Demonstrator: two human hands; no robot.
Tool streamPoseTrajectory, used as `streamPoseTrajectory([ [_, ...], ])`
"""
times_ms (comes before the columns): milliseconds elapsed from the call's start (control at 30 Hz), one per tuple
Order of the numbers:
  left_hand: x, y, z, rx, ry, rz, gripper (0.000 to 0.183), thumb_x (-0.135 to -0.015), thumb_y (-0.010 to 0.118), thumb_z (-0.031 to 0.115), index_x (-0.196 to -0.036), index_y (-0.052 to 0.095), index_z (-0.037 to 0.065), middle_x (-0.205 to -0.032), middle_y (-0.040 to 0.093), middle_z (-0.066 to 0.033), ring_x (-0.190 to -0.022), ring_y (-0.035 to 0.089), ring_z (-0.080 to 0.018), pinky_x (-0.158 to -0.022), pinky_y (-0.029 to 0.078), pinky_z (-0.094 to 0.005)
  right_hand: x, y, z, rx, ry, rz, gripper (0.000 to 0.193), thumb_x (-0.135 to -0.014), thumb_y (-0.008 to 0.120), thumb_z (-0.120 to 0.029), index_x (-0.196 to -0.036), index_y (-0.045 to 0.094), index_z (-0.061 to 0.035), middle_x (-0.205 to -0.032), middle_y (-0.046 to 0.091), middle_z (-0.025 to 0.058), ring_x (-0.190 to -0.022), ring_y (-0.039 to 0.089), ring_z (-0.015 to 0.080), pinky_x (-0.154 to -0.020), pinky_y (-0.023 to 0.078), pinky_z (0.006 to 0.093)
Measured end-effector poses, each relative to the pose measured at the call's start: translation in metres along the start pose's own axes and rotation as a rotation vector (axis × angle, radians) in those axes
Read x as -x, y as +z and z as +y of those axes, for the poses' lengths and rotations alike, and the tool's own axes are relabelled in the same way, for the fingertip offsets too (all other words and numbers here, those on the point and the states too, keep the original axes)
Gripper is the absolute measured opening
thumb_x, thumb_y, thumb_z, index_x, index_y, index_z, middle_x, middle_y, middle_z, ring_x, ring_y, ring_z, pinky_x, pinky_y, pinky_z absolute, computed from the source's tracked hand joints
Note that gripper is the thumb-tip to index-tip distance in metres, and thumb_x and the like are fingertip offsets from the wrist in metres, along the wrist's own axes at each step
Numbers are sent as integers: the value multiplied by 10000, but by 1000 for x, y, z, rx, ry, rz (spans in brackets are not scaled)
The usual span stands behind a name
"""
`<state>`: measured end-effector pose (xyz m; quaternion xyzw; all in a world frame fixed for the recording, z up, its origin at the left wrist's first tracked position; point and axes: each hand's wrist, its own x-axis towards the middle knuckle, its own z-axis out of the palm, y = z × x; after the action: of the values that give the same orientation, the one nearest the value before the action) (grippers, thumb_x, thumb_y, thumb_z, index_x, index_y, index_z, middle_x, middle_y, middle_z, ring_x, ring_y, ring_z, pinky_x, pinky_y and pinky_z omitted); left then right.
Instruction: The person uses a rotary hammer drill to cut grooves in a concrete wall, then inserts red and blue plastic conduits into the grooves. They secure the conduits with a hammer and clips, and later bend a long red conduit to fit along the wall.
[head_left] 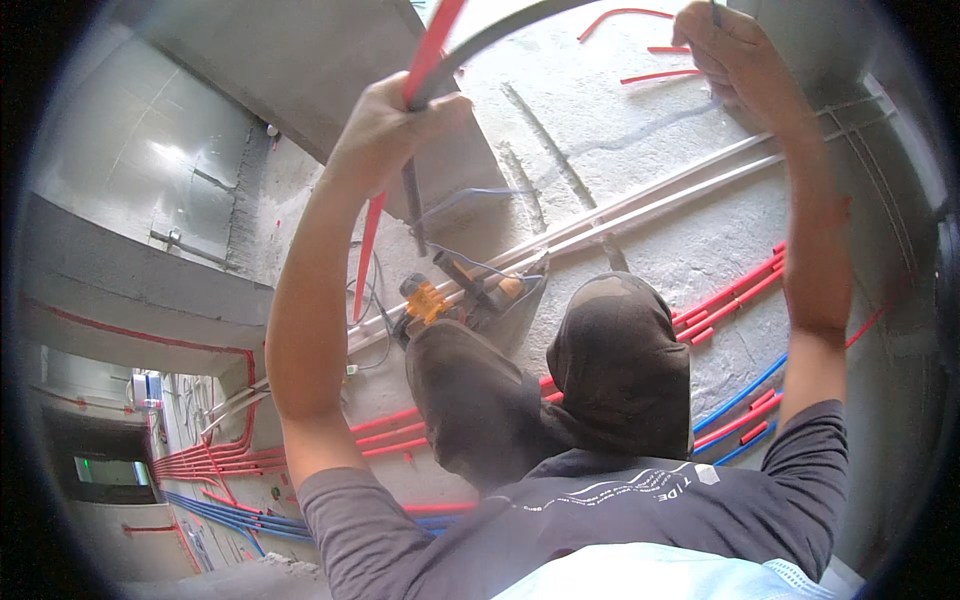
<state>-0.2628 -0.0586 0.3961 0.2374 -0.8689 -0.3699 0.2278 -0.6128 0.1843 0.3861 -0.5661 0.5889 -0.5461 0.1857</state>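
Observation:
My left hand (pixel 405 125), raised at the upper left of centre, is closed around a red plastic conduit pipe (pixel 368 250) and a dark grey flexible rod (pixel 500 35). The pipe slants down past my wrist. Above the hand the rod curves up to the right and leaves the picture; its other end hangs below the hand. At the upper right, my right hand (pixel 728 55) is a fist, with a thin dark strand (pixel 716 12) standing out of its top. Whether that strand joins the grey rod is out of view.
Below my left hand, a yellow and black tool (pixel 425 300) lies by my knees. Two white pipes (pixel 640 205) cross the rough concrete floor. Red pipes (pixel 735 290) and blue pipes (pixel 740 390) run past my legs. Red offcuts (pixel 660 76) lie ahead, near a grey wall block (pixel 290 60).

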Motion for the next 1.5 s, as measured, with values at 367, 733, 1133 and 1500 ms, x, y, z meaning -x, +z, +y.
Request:
streamPoseTrajectory([
  [367,-11,-31,-6,-852,304,674,543,-874,836,557,-904,633,55,-755,691,-115,-702,747,-296,-655,595,-429,-23,-43,50,600,-98,-12,705,-1020,679,-527,-1517,512,-56,-1233,718,123,-1022,727,219,-941,598,433],
  [733,38,31,-12,-1299,264,535,158,-864,769,190,-909,682,67,-760,714,-104,-684,772,-222,-570,618,-338,25,18,122,-363,109,234,205,-1062,710,-283,-1047,711,-79,-758,516,-69,-595,359,18,-509,290,217],
  [1133,51,44,-46,-1154,265,478,132,-780,744,121,-812,621,83,-704,654,-87,-630,731,-222,-566,594,-367,24,8,111,-152,105,171,178,-1051,728,-251,-1018,744,-76,-728,473,-110,-595,329,-4,-508,223,224],
  [1500,92,31,-64,-836,57,289,185,-756,693,190,-865,701,41,-798,730,-180,-723,750,-344,-640,591,-481,83,-148,216,165,262,84,211,-1035,651,-316,-926,644,-135,-788,431,-87,-689,391,46,-591,292,266],
])
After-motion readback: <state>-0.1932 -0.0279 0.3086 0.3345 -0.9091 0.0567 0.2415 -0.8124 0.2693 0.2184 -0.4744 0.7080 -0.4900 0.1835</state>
